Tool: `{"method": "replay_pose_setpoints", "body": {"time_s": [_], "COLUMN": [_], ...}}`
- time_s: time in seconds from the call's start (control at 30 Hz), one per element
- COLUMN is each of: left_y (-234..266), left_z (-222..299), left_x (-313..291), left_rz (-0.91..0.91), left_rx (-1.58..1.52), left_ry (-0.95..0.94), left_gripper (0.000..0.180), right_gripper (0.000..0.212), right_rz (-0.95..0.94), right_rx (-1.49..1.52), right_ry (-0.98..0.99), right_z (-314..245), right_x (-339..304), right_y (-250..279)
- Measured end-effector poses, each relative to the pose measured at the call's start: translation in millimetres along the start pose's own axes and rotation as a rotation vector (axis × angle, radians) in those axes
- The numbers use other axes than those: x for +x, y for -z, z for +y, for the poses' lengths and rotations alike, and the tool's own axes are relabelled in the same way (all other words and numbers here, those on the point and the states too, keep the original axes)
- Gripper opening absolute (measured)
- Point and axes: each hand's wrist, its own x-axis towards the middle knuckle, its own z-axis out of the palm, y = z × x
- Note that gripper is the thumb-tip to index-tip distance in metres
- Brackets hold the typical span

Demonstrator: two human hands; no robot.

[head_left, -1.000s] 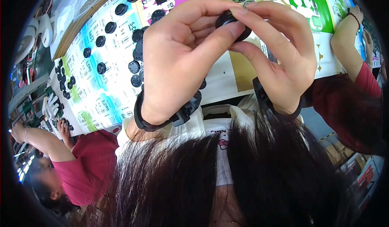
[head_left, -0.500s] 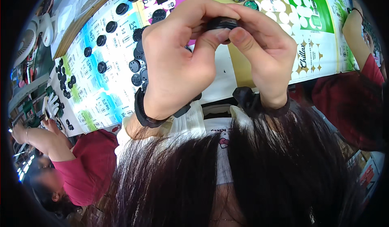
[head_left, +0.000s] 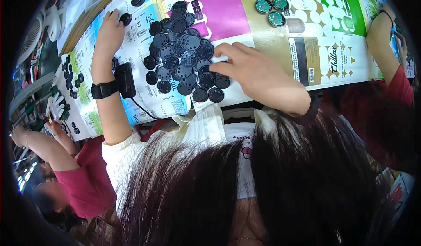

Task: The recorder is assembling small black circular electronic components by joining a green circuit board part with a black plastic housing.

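Observation:
My left hand (head_left: 109,33) reaches out over the left part of the table, thumb and forefinger apart. Beside its thumb lies a black round part (head_left: 126,19); the rest of its fingers curl out of sight. At the right edge of a heap of black discs with small holes (head_left: 179,48), my right hand (head_left: 256,70) has its forefinger and thumb spread, the tips touching the outer discs. Nothing shows held between them. A wristband (head_left: 104,90) with a black box-shaped device (head_left: 126,80) and cable is on my left wrist.
Several round cases with green circuit boards (head_left: 276,19) lie at the far right. Further black round parts (head_left: 138,0) form a row at the far left. A wooden edge (head_left: 87,22) bounds the table there. Co-workers' arms show at left (head_left: 48,151) and right (head_left: 380,37).
Both hands held a black round part together before. They have parted: my left moved left toward the row, my right came down to the heap, which is now uncovered. The view shifted slightly.

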Motion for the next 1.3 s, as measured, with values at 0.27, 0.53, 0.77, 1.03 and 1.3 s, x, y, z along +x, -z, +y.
{"method": "replay_pose_setpoints", "body": {"time_s": [0.27,0.53,0.77,1.03,1.3], "left_y": [29.8,44.2,16.1,12.7,57.7], "left_z": [77.1,201.4,243.9,229.5,207.5], "left_x": [-6.1,18.2,26.5,19.9,-21.9], "left_rz": [0.018,-0.214,-0.271,-0.258,-0.557], "left_rx": [-0.198,-0.250,-0.465,-0.608,-1.207], "left_ry": [-0.230,-0.457,-0.335,-0.389,-0.261], "left_gripper": [0.035,0.026,0.029,0.027,0.029], "right_gripper": [0.024,0.022,0.013,0.024,0.027], "right_rz": [-0.024,0.055,0.190,0.513,0.645], "right_rx": [-0.053,-0.076,0.062,0.354,0.435], "right_ry": [-0.085,-0.121,-0.307,-0.397,-0.352], "right_z": [-11.9,-17.1,-8.2,7.0,-3.5], "right_x": [-2.4,-1.1,-12.8,-32.1,-29.6], "right_y": [-14.4,-26.2,-10.4,23.7,50.4]}}
